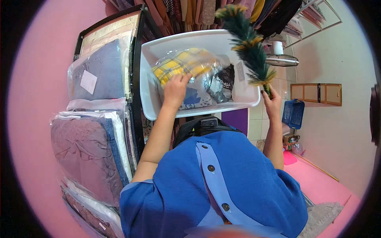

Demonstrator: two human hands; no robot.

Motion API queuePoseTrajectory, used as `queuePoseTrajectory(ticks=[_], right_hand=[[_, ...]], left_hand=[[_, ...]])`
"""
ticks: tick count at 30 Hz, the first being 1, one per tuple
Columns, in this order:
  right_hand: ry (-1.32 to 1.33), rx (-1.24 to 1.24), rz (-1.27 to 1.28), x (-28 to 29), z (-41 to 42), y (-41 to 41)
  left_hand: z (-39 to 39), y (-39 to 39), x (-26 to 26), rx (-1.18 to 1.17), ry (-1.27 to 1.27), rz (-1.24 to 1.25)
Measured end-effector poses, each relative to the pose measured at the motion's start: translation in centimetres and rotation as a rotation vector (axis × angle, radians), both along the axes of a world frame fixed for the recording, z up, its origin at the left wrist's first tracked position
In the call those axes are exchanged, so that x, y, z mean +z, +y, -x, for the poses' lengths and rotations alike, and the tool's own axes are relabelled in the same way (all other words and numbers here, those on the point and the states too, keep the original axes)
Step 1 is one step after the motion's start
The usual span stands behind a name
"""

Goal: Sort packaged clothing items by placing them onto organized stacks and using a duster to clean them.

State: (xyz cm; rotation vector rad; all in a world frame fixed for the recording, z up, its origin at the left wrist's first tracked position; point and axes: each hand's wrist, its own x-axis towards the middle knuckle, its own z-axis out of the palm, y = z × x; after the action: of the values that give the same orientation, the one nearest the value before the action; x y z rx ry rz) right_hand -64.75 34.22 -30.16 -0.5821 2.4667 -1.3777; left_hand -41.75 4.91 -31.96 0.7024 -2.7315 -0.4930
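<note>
My right hand (272,102) grips the handle of a feather duster (251,52) with dark green and yellow plumes. The duster slants up and left over the right end of a white plastic bin (199,112). My left hand (176,90) reaches over the bin's near rim and pinches the near edge of a yellow plaid garment (186,61) in a clear plastic bag. That bag's right end is blurred. Below it in the bin lie a white bagged garment (193,96) with a blue print and a black printed plastic package (224,81).
Bagged folded clothes (86,154) are stacked at left on a black-framed rack (138,59). Hanging garments (190,12) line the far side. At right are a fan (281,60), a blue plastic basket (293,113) and a wooden-framed panel (315,93).
</note>
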Motion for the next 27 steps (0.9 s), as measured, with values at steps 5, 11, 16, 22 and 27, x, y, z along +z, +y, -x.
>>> queuePoseTrajectory(ticks=[5,11,16,22,27], right_hand=[[0.018,0.237,-0.156,-1.4,-1.8,-2.0],[0.149,0.379,-0.458,-2.5,-5.0,-5.3],[0.196,0.564,-0.550,-3.7,-5.0,-6.9],[0.224,0.691,-0.572,-3.9,-6.3,-10.0],[0.283,0.571,-0.617,-5.2,-6.3,-11.7]], left_hand=[[-4.4,0.3,-11.1,-0.038,-0.217,-0.407],[-7.2,-2.3,-16.1,0.836,0.049,-1.055],[-7.1,-2.4,-15.0,0.916,-0.141,-1.484],[-7.7,-2.9,-16.4,0.791,-0.351,-1.421],[-8.2,-2.4,-18.2,0.697,-0.384,-1.326]])
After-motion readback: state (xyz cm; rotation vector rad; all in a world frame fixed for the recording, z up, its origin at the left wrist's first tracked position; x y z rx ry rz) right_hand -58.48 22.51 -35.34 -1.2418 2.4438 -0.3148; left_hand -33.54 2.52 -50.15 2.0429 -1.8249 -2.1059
